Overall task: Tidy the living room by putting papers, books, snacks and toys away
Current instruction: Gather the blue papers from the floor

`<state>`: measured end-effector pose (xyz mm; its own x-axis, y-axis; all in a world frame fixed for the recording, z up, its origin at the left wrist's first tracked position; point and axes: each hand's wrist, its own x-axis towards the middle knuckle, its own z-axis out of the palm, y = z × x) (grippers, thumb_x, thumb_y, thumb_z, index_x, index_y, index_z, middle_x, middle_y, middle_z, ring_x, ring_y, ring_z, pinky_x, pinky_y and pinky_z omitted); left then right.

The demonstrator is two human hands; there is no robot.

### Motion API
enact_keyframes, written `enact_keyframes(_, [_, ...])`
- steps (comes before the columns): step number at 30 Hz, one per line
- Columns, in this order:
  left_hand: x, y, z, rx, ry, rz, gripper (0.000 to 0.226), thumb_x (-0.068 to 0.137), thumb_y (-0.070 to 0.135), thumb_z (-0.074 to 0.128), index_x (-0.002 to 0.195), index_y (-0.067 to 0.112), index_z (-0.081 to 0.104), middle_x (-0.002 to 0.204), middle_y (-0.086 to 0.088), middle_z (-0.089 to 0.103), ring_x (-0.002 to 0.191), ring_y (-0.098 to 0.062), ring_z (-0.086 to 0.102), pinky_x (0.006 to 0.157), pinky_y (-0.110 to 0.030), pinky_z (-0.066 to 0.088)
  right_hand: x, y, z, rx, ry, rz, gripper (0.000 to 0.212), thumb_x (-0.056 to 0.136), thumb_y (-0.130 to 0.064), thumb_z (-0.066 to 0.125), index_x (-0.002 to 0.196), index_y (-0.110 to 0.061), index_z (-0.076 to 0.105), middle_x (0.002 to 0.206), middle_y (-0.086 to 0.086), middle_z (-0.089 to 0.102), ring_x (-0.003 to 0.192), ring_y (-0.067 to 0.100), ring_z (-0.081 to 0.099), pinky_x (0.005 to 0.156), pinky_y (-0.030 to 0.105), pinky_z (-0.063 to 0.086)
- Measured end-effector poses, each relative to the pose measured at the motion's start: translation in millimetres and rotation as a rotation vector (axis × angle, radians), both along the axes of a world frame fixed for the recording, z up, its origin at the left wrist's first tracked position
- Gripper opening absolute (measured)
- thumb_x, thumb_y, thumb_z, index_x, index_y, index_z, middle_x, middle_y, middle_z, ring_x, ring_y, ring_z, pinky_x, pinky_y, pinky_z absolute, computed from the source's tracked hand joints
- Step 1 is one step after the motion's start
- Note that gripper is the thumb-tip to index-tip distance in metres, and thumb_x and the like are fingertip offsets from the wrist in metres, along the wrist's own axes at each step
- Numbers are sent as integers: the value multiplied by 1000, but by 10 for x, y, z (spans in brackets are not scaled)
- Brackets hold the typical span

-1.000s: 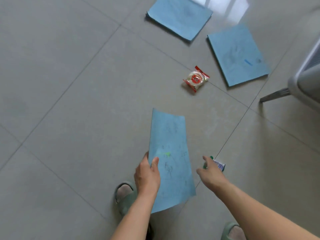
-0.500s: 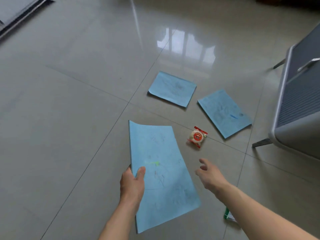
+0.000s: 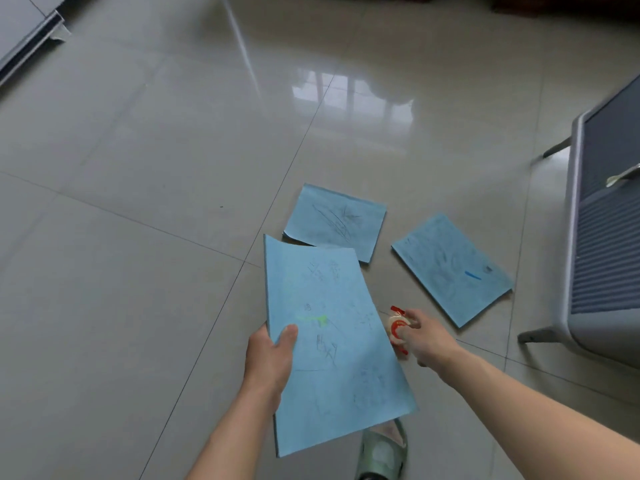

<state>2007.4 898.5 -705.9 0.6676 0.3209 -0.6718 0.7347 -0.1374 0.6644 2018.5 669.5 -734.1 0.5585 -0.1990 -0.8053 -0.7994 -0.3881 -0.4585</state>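
From my feed, the tiled floor (image 3: 145, 278) fills most of the view, glossy and pale. At the right edge stands a grey cabinet (image 3: 602, 237) on slim legs. Next in size is the blue paper sheet (image 3: 332, 348) held up off the floor, scribbled with pen and a green mark; my left hand (image 3: 268, 358) grips its left edge, thumb clamped on top and the other fingers hidden underneath. Two more blue sheets lie flat on the floor beyond it: the far sheet (image 3: 337, 221), partly covered in view by the held one, and the right sheet (image 3: 450, 268), near the cabinet, with a short blue stroke on it. My right hand (image 3: 424, 336) reaches down to the small snack packet (image 3: 396, 329), red and white, lying on the floor just beside the held sheet; the fingers (image 3: 410, 318) curl at the packet, though I cannot tell if they grip it. A green slipper (image 3: 382, 452) shows at the bottom edge.
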Motion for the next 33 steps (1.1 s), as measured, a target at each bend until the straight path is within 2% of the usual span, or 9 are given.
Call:
enact_keyframes(3, [374, -53, -32, -12, 15, -19, 21, 96, 17, 56, 115, 15, 64, 104, -2, 72, 95, -23, 69, 90, -46, 55, 316, -38, 30, 7, 43, -15, 49, 98, -9, 40, 146, -12, 33, 115, 7, 52, 57, 10, 46, 35, 13, 36])
enact_keyframes(10, [1235, -30, -131, 14, 36, -210, 14, 94, 16, 59, 107, 19, 64, 95, 1, 72, 87, -20, 70, 78, -35, 57, 950, -59, -80, 18, 75, -31, 54, 95, -11, 45, 147, -14, 32, 104, 6, 50, 80, 23, 56, 63, 31, 45])
enact_keyframes(14, [1806, 58, -183, -77, 108, -310, 13, 93, 17, 62, 106, 17, 66, 94, -3, 75, 84, -23, 72, 78, -41, 59, 1283, -29, -119, 51, 82, -83, 57, 95, -14, 51, 148, -13, 31, 126, 11, 51, 104, 24, 54, 91, 33, 44])
enact_keyframes(17, [2231, 125, -175, -165, 186, -395, 7, 93, 17, 63, 98, 19, 66, 90, -1, 75, 77, -16, 73, 68, -31, 59, 1474, 13, -186, 36, 121, -183, 60, 93, -31, 55, 145, -9, 36, 143, 12, 46, 126, 29, 49, 105, 40, 39])
enact_keyframes(21, [2727, 267, -173, -215, 293, -506, 17, 92, 22, 65, 107, 14, 67, 96, -6, 76, 83, -21, 73, 71, -33, 59, 1688, 240, -238, 252, 193, -512, 40, 95, -44, 47, 107, -12, 67, 96, 2, 72, 92, 23, 68, 78, 38, 55])
enact_keyframes(27, [3423, 286, -225, -154, 371, -696, 19, 93, 18, 63, 106, 6, 67, 89, -12, 76, 73, -25, 73, 62, -34, 58, 2068, 532, -383, 343, 167, -733, 40, 98, -42, 44, 112, -11, 65, 104, 5, 70, 89, 20, 65, 77, 33, 50])
enact_keyframes(29, [3636, 215, -269, -83, 351, -765, 15, 94, 16, 62, 103, 6, 68, 85, -12, 76, 70, -26, 71, 65, -37, 58, 2176, 533, -414, 334, 183, -803, 36, 98, -37, 42, 105, -8, 62, 95, 11, 67, 74, 19, 59, 65, 29, 52])
enact_keyframes(31, [3893, 97, -330, 26, 301, -900, 11, 94, 16, 60, 98, 11, 69, 80, -7, 76, 67, -21, 71, 66, -35, 58, 2303, 451, -464, 334, 199, -872, 22, 97, -28, 44, 97, -11, 57, 84, 12, 57, 59, 17, 46, 48, 23, 35])
enact_keyframes(33, [4190, -64, -413, 132, 235, -1055, 10, 94, 16, 60, 90, 17, 69, 71, 5, 74, 60, -10, 69, 59, -25, 56, 2433, 308, -600, 309, 216, -902, 14, 95, -22, 45, 96, -12, 55, 83, 10, 51, 62, 18, 41, 50, 23, 26])
